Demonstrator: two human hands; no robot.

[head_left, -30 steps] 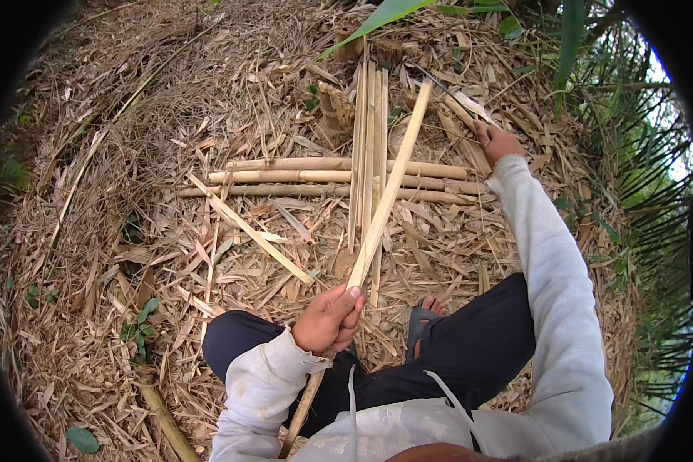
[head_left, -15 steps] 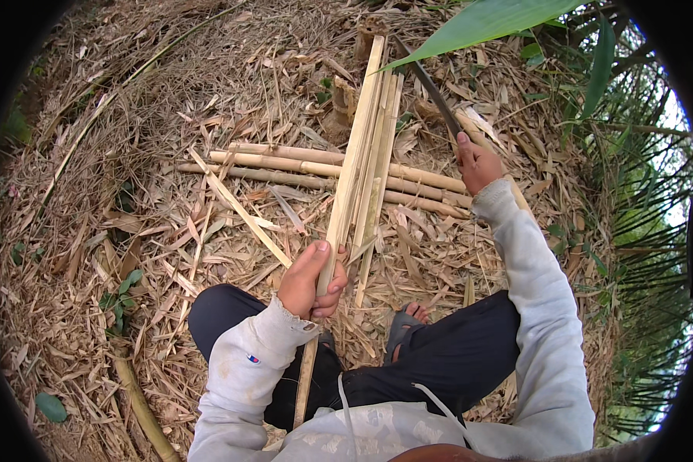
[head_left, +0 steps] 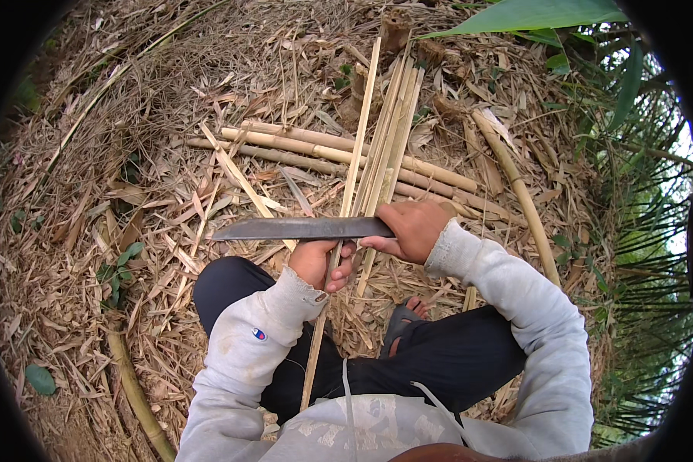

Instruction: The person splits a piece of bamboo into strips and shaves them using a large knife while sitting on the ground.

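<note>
My left hand is closed round a long split bamboo strip, which runs from my lap to far ahead. In my right hand is the handle of a machete; its dark blade points left, lying crosswise over the strip just above my left hand. Whether the edge touches the strip I cannot tell. The handle is mostly hidden by my fingers. Just right of the held strip, a bundle of split bamboo strips rests across several bamboo poles on the ground.
Tree or bamboo stumps stand at the far end. A thick bamboo pole lies at the right, another curved one at the lower left. Dry leaves and shavings cover the ground. A green leaf hangs in at the top right.
My right hand has brought the machete from the far right back toward me, swinging its blade crosswise over the strip. My left hand still grips the strip, now turned to show a narrower side.
</note>
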